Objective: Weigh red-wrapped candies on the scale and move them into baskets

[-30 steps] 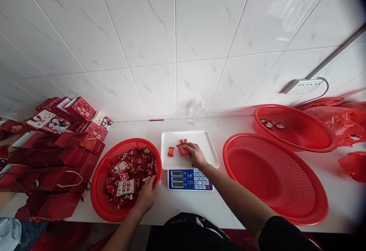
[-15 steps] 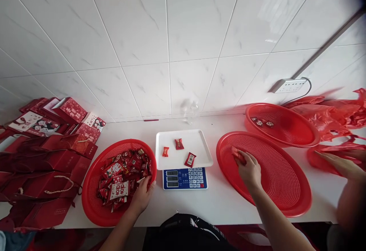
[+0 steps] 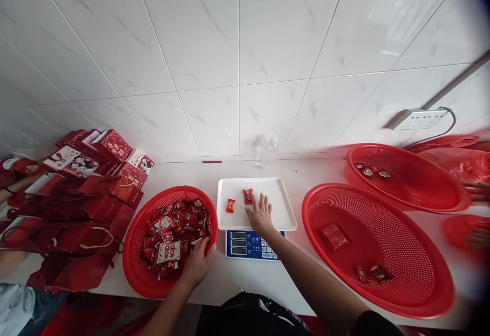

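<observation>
My right hand [image 3: 261,214] lies with fingers spread on the white tray of the scale [image 3: 281,208], just right of two red candies [image 3: 248,195]. The scale's blue keypad [image 3: 250,244] shows under my wrist. My left hand [image 3: 199,262] grips the near rim of a red basket [image 3: 133,264] filled with several red wrapped candies [image 3: 172,234]. A large red basket [image 3: 421,295] to the right holds a red packet [image 3: 334,236] and two small candies [image 3: 370,272].
A second red basket [image 3: 451,198] with a few candies stands at the back right, near red plastic bags [image 3: 455,160]. Red gift bags and boxes [image 3: 76,208] pile up at the left. Another person's hands [image 3: 478,213] show at the right edge. A power strip [image 3: 419,119] hangs on the tiled wall.
My right hand came back from the large basket to the scale tray. A packet and two candies now lie in that basket, and one candy has gone from the tray.
</observation>
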### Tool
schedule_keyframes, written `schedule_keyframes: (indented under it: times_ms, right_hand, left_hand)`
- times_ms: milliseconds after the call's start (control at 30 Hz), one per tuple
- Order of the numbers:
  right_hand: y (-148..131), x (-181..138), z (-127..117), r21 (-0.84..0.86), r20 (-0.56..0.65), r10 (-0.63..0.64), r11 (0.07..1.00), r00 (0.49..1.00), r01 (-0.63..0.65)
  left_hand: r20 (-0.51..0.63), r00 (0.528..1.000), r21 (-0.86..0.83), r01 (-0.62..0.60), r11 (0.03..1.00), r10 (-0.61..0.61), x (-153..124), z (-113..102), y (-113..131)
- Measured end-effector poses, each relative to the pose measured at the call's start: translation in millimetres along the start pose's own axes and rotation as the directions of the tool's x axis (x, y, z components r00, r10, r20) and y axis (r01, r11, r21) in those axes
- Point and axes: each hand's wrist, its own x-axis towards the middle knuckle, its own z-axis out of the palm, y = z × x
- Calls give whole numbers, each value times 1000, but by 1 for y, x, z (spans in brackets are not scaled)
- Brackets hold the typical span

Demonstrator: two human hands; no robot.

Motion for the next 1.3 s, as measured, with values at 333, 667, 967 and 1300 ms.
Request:
schedule_keyframes:
  times_ms: [333, 667, 967, 1300]
  right_hand:
    - [-38, 32, 9, -128, 73, -376, 915, 924, 382]
    - [-9, 43, -15, -27, -45, -389, 921, 920, 388]
    - [101, -36, -79, 235, -348, 7, 969, 937, 80]
    - [181, -94, -75, 90, -229, 343, 939, 911, -331]
  left_hand:
    - [-22, 999, -17, -28, 999, 28, -2, 0, 1]
    - [-45, 999, 9, -26, 1000, 26, -6, -2, 5]
    - [-181, 983, -78, 22, 997, -36, -3, -8, 2]
    - [-167, 986, 214, 52, 975, -16, 41, -19, 4]
